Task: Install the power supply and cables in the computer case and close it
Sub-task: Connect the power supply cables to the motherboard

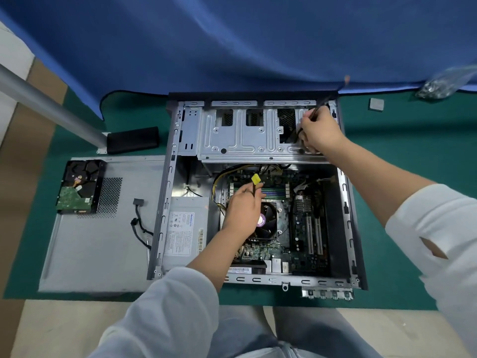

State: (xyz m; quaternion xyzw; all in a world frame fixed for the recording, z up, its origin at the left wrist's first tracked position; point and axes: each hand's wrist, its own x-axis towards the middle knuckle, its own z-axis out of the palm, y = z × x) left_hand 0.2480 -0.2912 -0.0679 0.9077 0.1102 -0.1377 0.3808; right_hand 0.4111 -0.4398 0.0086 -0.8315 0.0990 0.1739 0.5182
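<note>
Grey metal power supply box point(184, 229) with a white label sits in the near-left corner of the open grey computer case point(346, 192), beside the green motherboard point(296, 228) and its black fan point(268, 219). Over these, the left hand point(242, 210) pinches a black cable with a yellow connector point(256, 179). The right hand point(320, 131) grips a thin dark cable point(324, 100) at the drive cage point(245, 133). Left of the case, the removed grey side panel point(98, 249) carries a hard drive point(80, 187).

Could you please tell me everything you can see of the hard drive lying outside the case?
The bare black hard drive with a green circuit board lies flat, board side up, on the far left corner of the grey metal side panel, partly over its perforated vent. It sits apart from the open case; nothing grips it and no cable visibly reaches it.
</note>
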